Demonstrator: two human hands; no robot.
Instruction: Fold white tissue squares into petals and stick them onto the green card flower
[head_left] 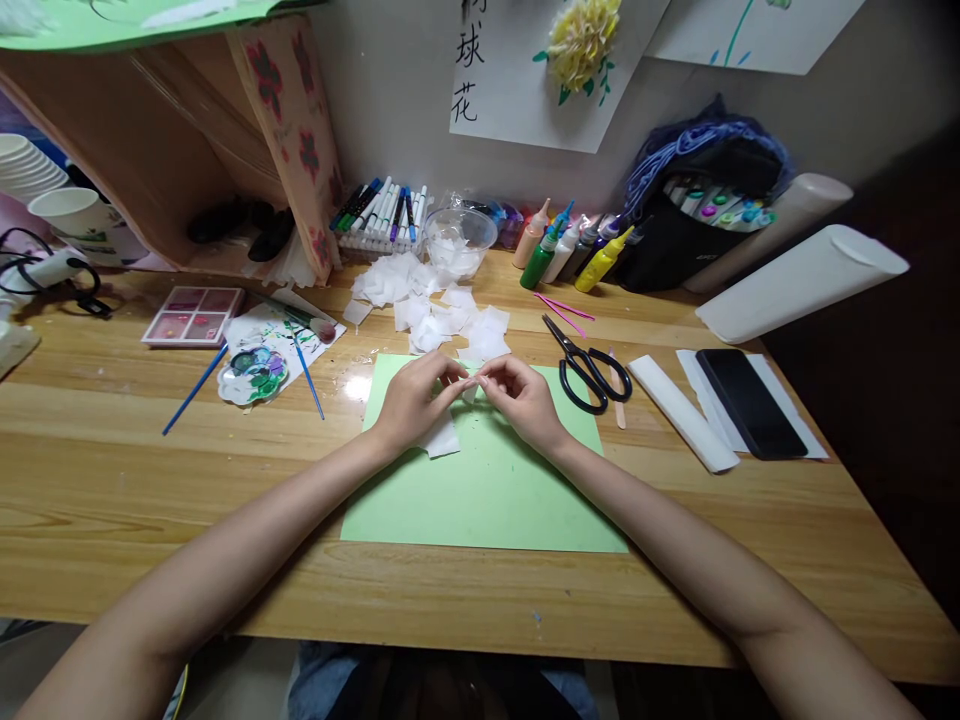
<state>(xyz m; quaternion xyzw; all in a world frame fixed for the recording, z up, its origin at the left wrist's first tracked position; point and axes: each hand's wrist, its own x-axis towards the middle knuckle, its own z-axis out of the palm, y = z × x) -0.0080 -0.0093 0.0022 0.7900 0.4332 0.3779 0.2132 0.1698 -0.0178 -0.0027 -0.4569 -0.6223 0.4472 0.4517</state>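
Note:
Over a light green sheet of paper [480,500], my left hand [416,400] and my right hand [525,400] meet fingertip to fingertip. Both are closed in a pinch on a small piece of white tissue paper [470,394], a bit of which shows just below the fingers. A white tissue square [442,440] lies on the green sheet, partly under my left hand. Beyond my hands is a loose pile of white tissue squares [394,280], close to a clear plastic bowl [461,240] with more of them inside.
Black-handled scissors [581,365] and a wooden stick [619,395] lie right of the sheet. Farther right are a folded white strip [682,415] and a black phone [750,400]. Paint bottles [540,250] and markers [382,215] stand behind. On the left sits a paint palette [253,375] with brushes.

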